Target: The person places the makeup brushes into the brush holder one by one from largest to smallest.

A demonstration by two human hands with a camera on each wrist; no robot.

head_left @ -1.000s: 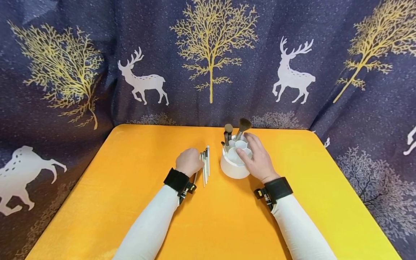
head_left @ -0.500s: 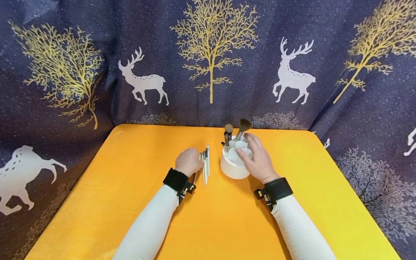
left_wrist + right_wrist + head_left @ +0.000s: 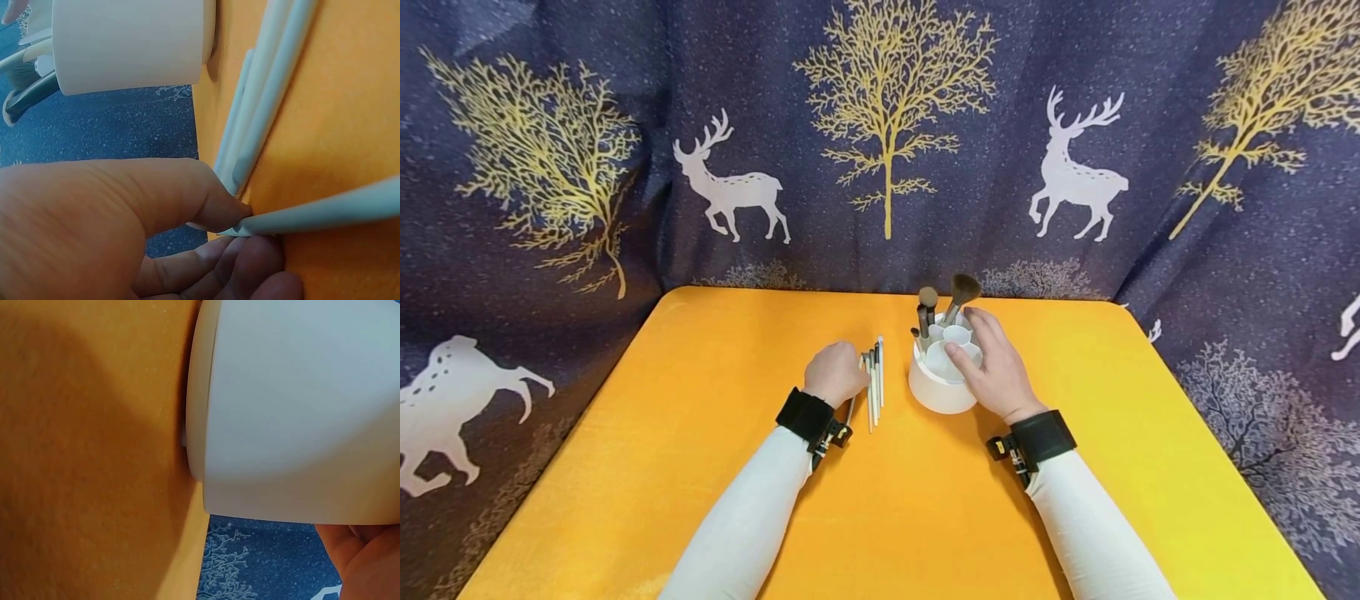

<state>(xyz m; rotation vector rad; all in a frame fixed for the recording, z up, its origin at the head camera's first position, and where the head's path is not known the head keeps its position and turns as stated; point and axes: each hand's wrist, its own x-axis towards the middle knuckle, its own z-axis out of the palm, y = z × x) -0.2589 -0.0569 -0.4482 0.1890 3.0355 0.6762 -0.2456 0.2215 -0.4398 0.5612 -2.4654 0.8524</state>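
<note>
Low over the orange table, my left hand [image 3: 835, 373] pinches a slim makeup brush [image 3: 325, 209] between thumb and fingers, with its pale handle slanting toward the wrist. Several more makeup brushes [image 3: 876, 387] lie side by side just right of that hand. My right hand [image 3: 1000, 371] holds the right side of a round white brush holder [image 3: 942, 393], thumb at the near rim and fingers toward the back. Several brushes stand upright in its left and rear compartments, among them a wide fluffy brush [image 3: 964, 289]. The held brush's bristle end is hidden by the fingers.
The orange tabletop [image 3: 880, 517] ends at a dark blue curtain [image 3: 985, 183] printed with white deer and yellow trees. Curtain also hangs along the left and right sides. Both wrists wear black straps with small cameras.
</note>
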